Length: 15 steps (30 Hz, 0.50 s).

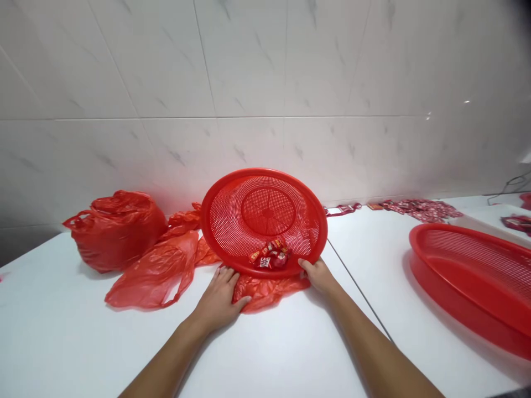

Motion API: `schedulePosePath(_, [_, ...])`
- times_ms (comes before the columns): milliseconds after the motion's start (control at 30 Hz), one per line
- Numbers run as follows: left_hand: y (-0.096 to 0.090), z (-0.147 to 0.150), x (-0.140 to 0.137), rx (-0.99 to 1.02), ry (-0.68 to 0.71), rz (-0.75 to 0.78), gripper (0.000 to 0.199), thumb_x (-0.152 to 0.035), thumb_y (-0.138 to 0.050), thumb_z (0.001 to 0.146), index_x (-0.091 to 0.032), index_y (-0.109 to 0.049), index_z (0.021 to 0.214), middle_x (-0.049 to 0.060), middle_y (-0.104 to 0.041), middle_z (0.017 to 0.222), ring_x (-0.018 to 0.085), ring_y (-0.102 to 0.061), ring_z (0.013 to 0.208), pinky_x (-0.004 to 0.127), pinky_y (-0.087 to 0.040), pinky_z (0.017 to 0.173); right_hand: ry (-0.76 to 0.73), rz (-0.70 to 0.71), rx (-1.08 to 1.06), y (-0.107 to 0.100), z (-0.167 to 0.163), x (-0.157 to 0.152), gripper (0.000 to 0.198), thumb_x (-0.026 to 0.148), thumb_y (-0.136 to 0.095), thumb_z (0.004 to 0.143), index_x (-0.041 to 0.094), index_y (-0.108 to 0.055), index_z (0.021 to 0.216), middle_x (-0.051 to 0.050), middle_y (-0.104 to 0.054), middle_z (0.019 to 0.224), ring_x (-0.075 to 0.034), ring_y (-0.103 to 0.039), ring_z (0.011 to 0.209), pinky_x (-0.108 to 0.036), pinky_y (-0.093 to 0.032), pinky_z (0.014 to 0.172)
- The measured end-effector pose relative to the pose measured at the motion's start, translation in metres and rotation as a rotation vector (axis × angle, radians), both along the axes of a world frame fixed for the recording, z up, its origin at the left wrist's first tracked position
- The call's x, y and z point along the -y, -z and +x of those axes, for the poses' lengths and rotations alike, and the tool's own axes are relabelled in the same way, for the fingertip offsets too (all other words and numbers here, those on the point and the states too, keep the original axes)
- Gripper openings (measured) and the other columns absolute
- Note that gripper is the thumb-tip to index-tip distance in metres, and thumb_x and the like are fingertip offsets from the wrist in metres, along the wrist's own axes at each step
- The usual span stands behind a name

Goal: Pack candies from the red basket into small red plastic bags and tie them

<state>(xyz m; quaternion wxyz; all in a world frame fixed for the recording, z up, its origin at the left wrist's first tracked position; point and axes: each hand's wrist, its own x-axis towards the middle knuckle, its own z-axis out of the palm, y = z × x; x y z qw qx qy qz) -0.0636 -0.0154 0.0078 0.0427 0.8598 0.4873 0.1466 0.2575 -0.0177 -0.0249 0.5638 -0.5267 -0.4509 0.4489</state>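
A round red plastic sieve basket (pixel 267 213) is tilted up on its edge, its hollow side facing me. Several small red-wrapped packets (pixel 271 255) have gathered at its lower rim. My right hand (pixel 317 273) grips that rim at the lower right, thumb on the inside. My left hand (pixel 222 298) lies by the lower left of the rim, thumb spread from the fingers, on the edge of a thin red plastic bag (pixel 269 293). This bag is partly hidden under the basket. The left fingertips are close to the rim; whether they touch it I cannot tell.
A full, knotted red plastic bag (pixel 118 229) stands at the left, with a flat red bag (pixel 155 271) beside it. On the right is a second large red basket (pixel 473 282). Red packets (pixel 423 209) lie along the tiled wall (pixel 265 83). A seam crosses the white table (pixel 265 365).
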Motion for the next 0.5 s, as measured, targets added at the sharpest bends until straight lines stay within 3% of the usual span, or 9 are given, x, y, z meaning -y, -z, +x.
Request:
schedulePosePath(167, [0.000, 0.003, 0.000, 0.005, -0.013, 0.043, 0.067, -0.045, -0.070, 0.087, -0.020, -0.060, 0.149, 0.014, -0.054, 0.158, 0.041, -0.046, 0.147, 0.060, -0.031, 0.127, 0.050, 0.035, 0.122, 0.006, 0.005, -0.002, 0.036, 0.055, -0.070, 0.079, 0.020, -0.064, 0.070, -0.005, -0.068, 0.062, -0.024, -0.064, 0.059, -0.032, -0.049, 0.055])
schedulePosePath(500, [-0.002, 0.005, 0.004, 0.131, -0.002, 0.030, 0.060, -0.045, -0.069, 0.089, -0.025, -0.063, 0.145, 0.011, -0.060, 0.152, 0.039, -0.051, 0.143, 0.058, -0.039, 0.123, 0.027, 0.235, 0.220, -0.004, 0.003, 0.002, 0.033, 0.047, -0.072, 0.082, 0.020, -0.075, 0.101, -0.009, -0.077, 0.092, -0.031, -0.070, 0.084, -0.038, -0.057, 0.070])
